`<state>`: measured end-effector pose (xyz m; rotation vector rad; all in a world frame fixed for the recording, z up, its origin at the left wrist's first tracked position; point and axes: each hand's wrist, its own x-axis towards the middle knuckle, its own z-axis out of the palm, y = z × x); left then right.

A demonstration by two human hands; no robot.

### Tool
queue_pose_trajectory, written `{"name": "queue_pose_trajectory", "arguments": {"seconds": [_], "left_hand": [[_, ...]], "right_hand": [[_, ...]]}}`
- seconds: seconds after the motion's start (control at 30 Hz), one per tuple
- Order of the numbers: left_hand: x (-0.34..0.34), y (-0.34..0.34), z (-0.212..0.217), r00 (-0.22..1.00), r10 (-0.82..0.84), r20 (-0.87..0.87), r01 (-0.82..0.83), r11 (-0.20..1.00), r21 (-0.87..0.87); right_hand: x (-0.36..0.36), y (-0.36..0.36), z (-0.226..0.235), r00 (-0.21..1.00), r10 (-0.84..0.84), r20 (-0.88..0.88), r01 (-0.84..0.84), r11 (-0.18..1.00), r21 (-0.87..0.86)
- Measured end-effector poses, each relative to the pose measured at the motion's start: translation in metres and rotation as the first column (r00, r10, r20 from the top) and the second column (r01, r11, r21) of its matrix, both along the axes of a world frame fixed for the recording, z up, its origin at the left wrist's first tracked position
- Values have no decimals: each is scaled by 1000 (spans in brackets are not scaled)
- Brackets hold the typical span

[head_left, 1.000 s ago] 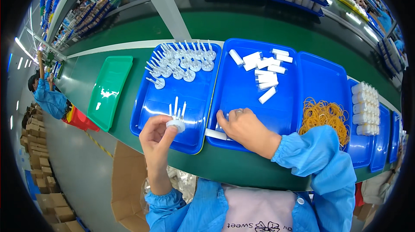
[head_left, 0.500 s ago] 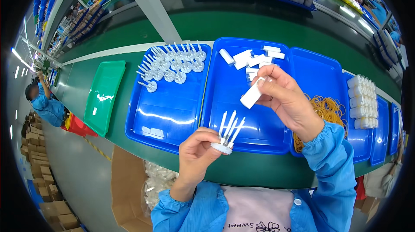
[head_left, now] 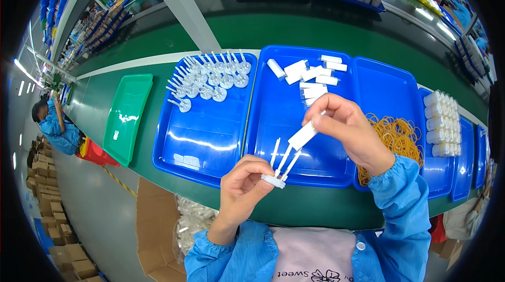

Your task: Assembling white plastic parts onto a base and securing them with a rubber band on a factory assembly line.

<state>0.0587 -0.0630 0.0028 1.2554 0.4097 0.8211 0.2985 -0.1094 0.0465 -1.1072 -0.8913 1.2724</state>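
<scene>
blue trays, green tray

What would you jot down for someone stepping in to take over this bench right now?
Left hand: fingers pinch a white cap with three thin stems.
Right hand: holds a small white tube, its end at the stems.
Left blue tray: more stemmed caps at the far end.
Middle blue tray: loose white tubes.
Right: yellow rubber bands.
Done: no tube fully on yet.
Left: a heap of caps and tubes.
</scene>
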Motion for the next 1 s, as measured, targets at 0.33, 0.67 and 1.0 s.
{"name": "queue_pose_trajectory", "arguments": {"seconds": [0.33,0.67,1.0], "left_hand": [[-7,5,13,983,-131,-131,138,989,46],[-5,-7,6,989,-11,-148,21,998,66],[-17,7,11,974,226,-6,-226,974,-15]], "right_hand": [[9,-9,8,955,94,280,-101,995,10],[-21,-23,7,889,5,458,-57,993,100],[-44,5,-2,865,-89,494,-67,955,290]]}}
